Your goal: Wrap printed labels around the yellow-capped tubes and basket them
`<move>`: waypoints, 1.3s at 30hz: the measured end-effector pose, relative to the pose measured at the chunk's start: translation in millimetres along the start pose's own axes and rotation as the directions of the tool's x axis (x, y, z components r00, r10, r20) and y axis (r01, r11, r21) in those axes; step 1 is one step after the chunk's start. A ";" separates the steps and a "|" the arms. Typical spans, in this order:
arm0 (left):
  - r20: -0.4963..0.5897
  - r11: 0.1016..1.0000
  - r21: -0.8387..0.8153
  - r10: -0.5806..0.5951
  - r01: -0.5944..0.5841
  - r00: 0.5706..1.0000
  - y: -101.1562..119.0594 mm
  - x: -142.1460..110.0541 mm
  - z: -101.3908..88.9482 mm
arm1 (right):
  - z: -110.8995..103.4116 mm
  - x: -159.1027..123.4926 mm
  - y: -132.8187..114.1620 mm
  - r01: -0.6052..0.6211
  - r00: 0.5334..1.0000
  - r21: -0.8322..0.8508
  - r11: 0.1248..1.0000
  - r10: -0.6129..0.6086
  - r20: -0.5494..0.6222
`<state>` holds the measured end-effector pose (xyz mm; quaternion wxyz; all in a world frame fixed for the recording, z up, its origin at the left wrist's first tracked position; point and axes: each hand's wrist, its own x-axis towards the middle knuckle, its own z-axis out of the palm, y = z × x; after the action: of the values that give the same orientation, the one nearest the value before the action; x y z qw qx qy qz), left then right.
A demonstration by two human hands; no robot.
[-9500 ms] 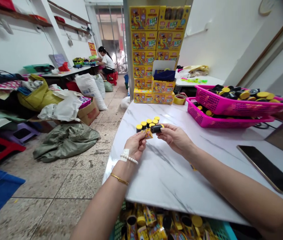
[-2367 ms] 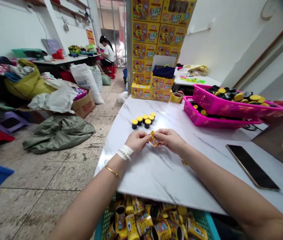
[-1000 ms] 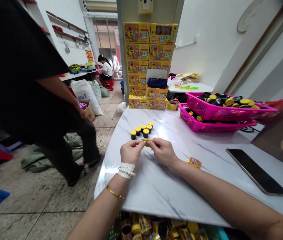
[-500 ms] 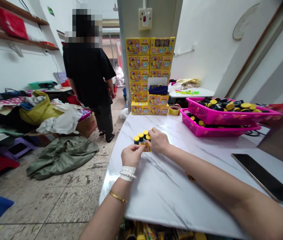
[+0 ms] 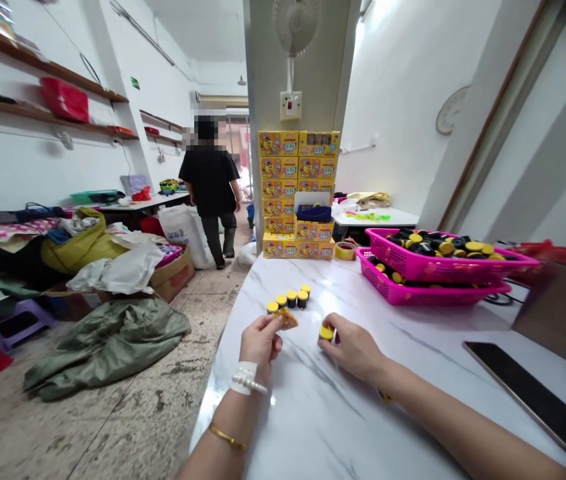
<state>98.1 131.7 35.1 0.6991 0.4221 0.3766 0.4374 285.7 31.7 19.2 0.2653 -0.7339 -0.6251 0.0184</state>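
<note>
My left hand [image 5: 261,339] pinches a small yellow printed wrapper [image 5: 287,319] between thumb and fingers, held above the marbled table [image 5: 313,413]. To its right, my right hand [image 5: 355,343] is closed round a small black container with a yellow lid [image 5: 326,333], low over the tabletop; whether it touches the surface I cannot tell. Behind my left hand, several more such containers [image 5: 291,299] stand upright in a loose group, lids up. The wrapper partly covers the nearest of them. Under my right forearm a bit of another yellow wrapper [image 5: 385,396] shows.
Two stacked pink baskets [image 5: 427,295] of yellow-lidded containers stand at the right, near a phone [image 5: 527,387] and a brown bag [image 5: 563,320]. Yellow boxes [image 5: 280,167] and a tape roll [image 5: 345,251] line the back. A person in black [image 5: 210,177] is in the aisle.
My right hand has gone to the standing group, taken one container and brought it back toward me on the right. My left hand keeps the wrapper. The person in black has walked farther off.
</note>
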 end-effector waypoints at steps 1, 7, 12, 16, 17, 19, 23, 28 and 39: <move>0.013 1.000 -0.020 -0.013 0.013 1.000 1.4 -1.2 0.6 | -0.7 -0.3 -0.7 0.003 1.000 0.007 1.000 -0.003 0.007; 0.160 0.980 0.023 -0.197 0.196 0.967 5.8 -4.6 2.8 | -4.5 8.8 0.7 0.015 1.000 0.148 0.989 -0.017 0.010; 0.166 0.969 0.021 -0.248 0.248 0.954 4.2 -4.3 5.9 | -13.2 7.0 1.7 -0.239 0.964 0.829 0.506 0.223 0.142; 0.140 0.955 -0.042 -0.285 0.293 0.948 0.3 -2.3 9.7 | -21.4 5.0 -11.1 -0.207 0.954 0.957 0.203 0.260 0.151; 0.145 0.948 -0.060 -0.302 0.313 0.942 -0.3 -2.1 10.7 | -21.4 4.3 -14.3 -0.205 0.953 0.958 0.200 0.262 0.149; 0.174 0.931 -0.090 -0.336 0.354 0.926 -1.1 -2.0 12.7 | -19.1 2.8 -18.5 -0.208 0.953 0.955 0.210 0.263 0.150; 0.244 0.901 -0.143 -0.370 0.411 0.896 -1.0 -2.8 15.8 | -12.5 1.2 -18.0 -0.214 0.955 0.953 0.214 0.249 0.159; 0.275 0.875 -0.189 -0.390 0.447 0.879 1.0 -3.8 17.4 | -12.2 1.4 -19.6 -0.216 0.951 0.924 0.316 0.281 0.126; 0.280 0.913 -0.130 -0.340 0.386 0.898 -5.7 -4.7 18.8 | -14.6 -10.4 -25.4 -0.085 0.989 0.801 0.592 0.145 -0.002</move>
<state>115.0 121.0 37.4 0.8461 0.3306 0.3157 0.2743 265.5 18.6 39.1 0.5842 -0.5769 -0.4927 0.2882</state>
